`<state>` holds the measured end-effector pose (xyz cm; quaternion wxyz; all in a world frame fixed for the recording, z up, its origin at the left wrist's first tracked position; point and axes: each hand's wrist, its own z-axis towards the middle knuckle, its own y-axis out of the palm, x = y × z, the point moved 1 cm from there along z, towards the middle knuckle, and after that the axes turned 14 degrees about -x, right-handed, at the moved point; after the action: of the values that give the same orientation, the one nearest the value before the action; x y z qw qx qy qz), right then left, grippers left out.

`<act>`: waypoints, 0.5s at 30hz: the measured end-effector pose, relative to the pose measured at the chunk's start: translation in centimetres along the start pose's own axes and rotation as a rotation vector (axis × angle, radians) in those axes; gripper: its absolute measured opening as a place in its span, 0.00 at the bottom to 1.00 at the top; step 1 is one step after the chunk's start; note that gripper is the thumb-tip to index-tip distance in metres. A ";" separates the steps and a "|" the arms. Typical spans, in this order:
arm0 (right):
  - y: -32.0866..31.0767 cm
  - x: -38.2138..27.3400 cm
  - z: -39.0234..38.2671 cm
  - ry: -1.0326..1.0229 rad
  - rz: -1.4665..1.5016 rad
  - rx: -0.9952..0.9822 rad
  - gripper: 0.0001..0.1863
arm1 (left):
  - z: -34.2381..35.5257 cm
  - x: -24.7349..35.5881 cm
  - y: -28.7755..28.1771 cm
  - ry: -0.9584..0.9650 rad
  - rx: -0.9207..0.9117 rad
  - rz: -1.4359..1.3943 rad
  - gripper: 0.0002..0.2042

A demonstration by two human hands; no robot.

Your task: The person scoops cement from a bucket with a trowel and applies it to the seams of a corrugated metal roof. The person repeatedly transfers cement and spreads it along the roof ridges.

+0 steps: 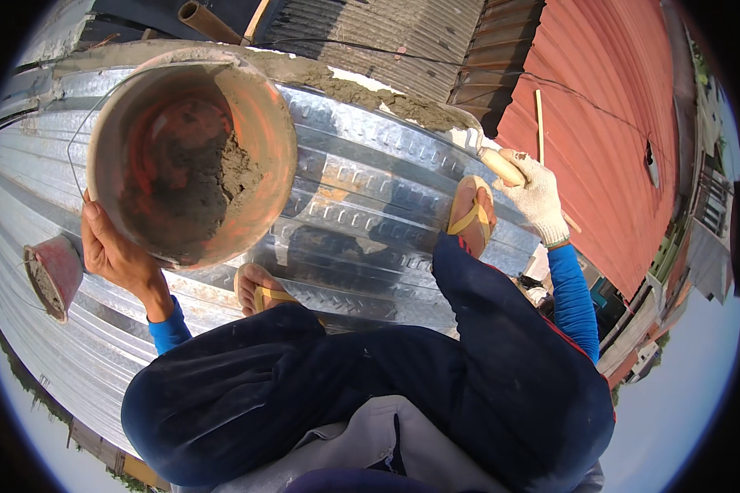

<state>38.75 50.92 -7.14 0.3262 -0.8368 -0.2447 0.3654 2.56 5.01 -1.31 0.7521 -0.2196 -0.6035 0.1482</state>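
My bare left hand (115,242) grips the left rim of a large mud-stained bucket (263,197), which has a clump of grey wet mortar (237,177) stuck inside and a wire handle at its side. My right hand (530,193), in a white knit glove, is closed on the wooden handle (503,167) of a trowel. The trowel's blade (467,140) rests at the right end of a rough strip of grey mortar (395,103) along the upper edge of the metal sheeting.
My sandalled feet (469,218) stand on shiny corrugated metal roofing (353,214). A smaller red bucket (53,275) with grey material sits at the left. Beyond the mortar strip lie a weathered corrugated roof (378,41), a rusty pipe (210,23) and a red roof (600,123) with a thin wooden strip and cable.
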 end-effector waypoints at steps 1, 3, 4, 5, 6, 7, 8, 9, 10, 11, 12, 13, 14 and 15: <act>0.6 -0.1 -0.3 0.022 -0.138 0.049 0.28 | -0.1 0.0 0.0 -0.008 0.010 0.011 0.22; 1.1 0.0 -1.2 -0.054 -0.233 0.087 0.28 | 0.0 0.0 -0.1 0.019 0.009 0.041 0.22; 1.4 0.1 -1.6 -0.073 -0.275 0.097 0.28 | -0.1 0.0 -0.1 0.020 0.006 0.051 0.22; 1.6 0.1 -1.9 -0.092 -0.317 0.106 0.28 | -0.2 0.1 -0.1 0.021 0.003 0.060 0.22; 1.8 0.0 -2.1 -0.111 -0.362 0.120 0.28 | -0.2 0.1 -0.1 0.023 0.002 0.066 0.22; 1.9 -0.1 -2.3 -0.129 -0.386 0.147 0.28 | -0.2 0.1 -0.1 0.026 0.004 0.068 0.22; 2.0 -0.3 -2.5 -0.119 -0.432 0.146 0.28 | -0.2 0.1 0.0 0.028 0.007 0.067 0.22; 2.1 -0.6 -2.6 -0.108 -0.456 0.162 0.28 | -0.2 0.1 0.0 0.032 0.009 0.066 0.22; 2.1 -0.9 -2.8 -0.095 -0.442 0.172 0.28 | -0.2 0.1 0.1 0.029 0.003 0.047 0.22; 2.1 -1.4 -2.9 -0.082 -0.429 0.182 0.28 | -0.2 0.1 0.2 0.024 -0.001 0.034 0.22; 2.0 -1.8 -3.4 -0.062 -0.375 0.185 0.28 | -0.2 0.2 0.1 0.026 -0.009 0.027 0.22; 2.0 -2.2 -3.7 -0.060 -0.332 0.191 0.28 | -0.1 0.2 0.1 0.031 -0.004 0.037 0.22; 1.9 -2.5 -3.7 -0.056 -0.223 0.201 0.28 | -0.1 0.2 0.2 0.043 0.001 0.047 0.22; 1.9 -2.8 -3.8 -0.038 -0.189 0.191 0.29 | -0.1 0.2 0.2 0.052 0.006 0.056 0.22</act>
<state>40.27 46.49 -5.28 0.4327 -0.7680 -0.2927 0.3704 2.77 5.26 -1.24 0.7636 -0.2378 -0.5771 0.1653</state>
